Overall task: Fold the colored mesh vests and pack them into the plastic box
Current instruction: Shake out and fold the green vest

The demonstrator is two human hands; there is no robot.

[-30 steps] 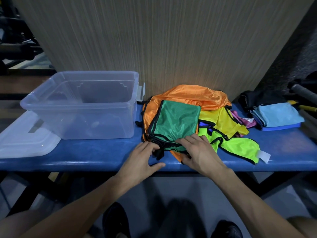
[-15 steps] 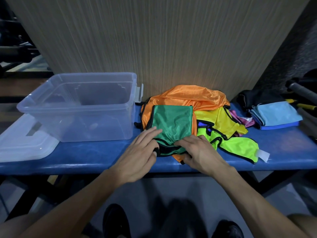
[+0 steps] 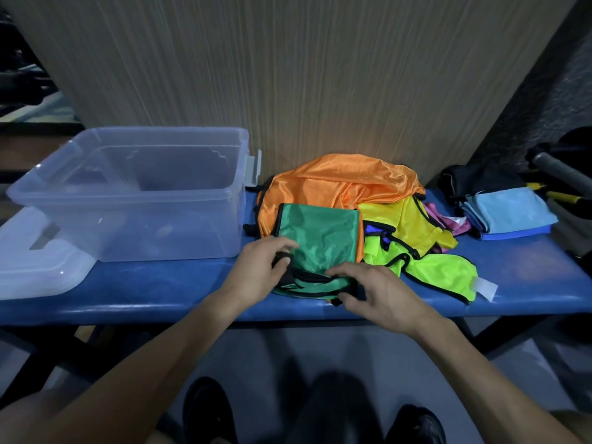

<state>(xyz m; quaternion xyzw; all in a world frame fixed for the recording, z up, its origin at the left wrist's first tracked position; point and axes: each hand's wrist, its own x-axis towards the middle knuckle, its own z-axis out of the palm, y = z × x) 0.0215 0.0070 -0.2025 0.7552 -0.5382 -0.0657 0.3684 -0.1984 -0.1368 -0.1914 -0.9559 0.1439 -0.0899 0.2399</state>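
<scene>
My left hand (image 3: 256, 267) and right hand (image 3: 381, 291) fingers curl, gripping the folded green vest (image 3: 320, 238) on the desk (image 3: 160, 283).

The lid (image 3: 35, 261) runs off the left edge, and the box (image 3: 134, 225) covers its right end. The orange vest (image 3: 339, 181) lies mostly under the green vest (image 3: 320, 238) and yellow vest (image 3: 407, 225). Only slivers of a purple vest (image 3: 373, 228) and a pink vest (image 3: 448, 221) show from under the pile. The left hand (image 3: 259, 267) and right hand (image 3: 381, 293) cover the green vest's near corners. The dark cloth (image 3: 474, 181) behind the blue towels (image 3: 509, 213) is too dim to identify. Tools (image 3: 557, 171) at the right edge are cut off.
</scene>
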